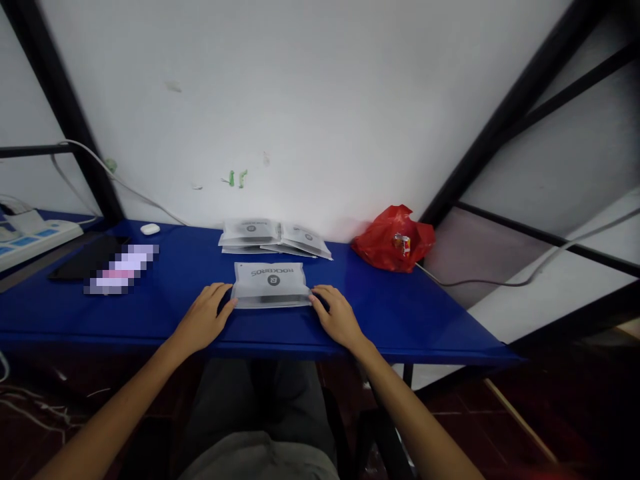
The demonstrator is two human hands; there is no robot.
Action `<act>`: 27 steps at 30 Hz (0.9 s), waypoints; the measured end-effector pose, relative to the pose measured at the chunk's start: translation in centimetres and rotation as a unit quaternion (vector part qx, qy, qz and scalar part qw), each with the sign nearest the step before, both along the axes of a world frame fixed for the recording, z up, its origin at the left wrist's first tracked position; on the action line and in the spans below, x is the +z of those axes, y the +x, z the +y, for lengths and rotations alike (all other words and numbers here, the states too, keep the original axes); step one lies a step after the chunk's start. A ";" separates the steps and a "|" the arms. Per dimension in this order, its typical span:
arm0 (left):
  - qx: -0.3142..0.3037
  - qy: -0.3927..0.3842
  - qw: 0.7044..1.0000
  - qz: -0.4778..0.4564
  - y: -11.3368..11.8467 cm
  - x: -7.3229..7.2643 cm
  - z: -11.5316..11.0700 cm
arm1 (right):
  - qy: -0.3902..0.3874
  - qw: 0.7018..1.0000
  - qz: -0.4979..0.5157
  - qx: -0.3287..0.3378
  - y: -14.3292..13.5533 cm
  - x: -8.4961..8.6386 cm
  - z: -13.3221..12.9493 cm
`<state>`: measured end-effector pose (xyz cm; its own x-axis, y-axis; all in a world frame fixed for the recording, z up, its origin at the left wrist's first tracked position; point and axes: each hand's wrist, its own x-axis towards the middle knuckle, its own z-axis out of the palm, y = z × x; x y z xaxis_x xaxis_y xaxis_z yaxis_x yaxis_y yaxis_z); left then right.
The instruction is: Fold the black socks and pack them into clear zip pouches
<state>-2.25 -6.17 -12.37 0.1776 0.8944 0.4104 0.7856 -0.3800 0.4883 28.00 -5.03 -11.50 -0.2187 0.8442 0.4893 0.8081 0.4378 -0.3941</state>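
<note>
A seated person in grey clothing (260, 457) faces a blue table (380, 313), both forearms reaching over its front edge. The left hand (203, 317) and the right hand (340, 317) flank a frosted white packet (273, 287), which lies flat near that edge, directly between them. Its long axis runs from one hand to the other, roughly parallel to the table's front; neither hand is clearly nearer. Thumbs and fingertips meet the two short ends, the hands curved rather than clenched; whether they pinch the packet or merely touch it cannot be told. The print, upside down to the person, appears to read "ROCKBROS", with a round dark emblem on its near side and a dark band showing through the packet's near part.

Farther left, a pixelated patch (123, 270) covers part of a dark flat device (85, 260), leaving nothing legible; a white power strip (40, 241) lies beyond it to the left. To the right sits a crumpled red plastic bag (385, 233), a small colourful wrapper showing, its lettering too small to read. Just beyond the central packet, similar packets (250, 231) lie in two overlapping groups against the white wall (310, 120), their emblems visible and print only partly legible. Green marks (237, 179) dot the wall above.
</note>
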 end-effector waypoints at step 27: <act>0.071 0.094 0.991 -0.057 2.9 7.4 8.3 | 0.048 0.987 0.136 -0.069 -0.8 5.7 7.3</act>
<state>0.70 2.10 -4.93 -0.0014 0.8130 0.5823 0.7819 -0.3621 0.5075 27.17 2.30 -5.81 0.0460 0.8036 0.5934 0.7324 0.3768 -0.5671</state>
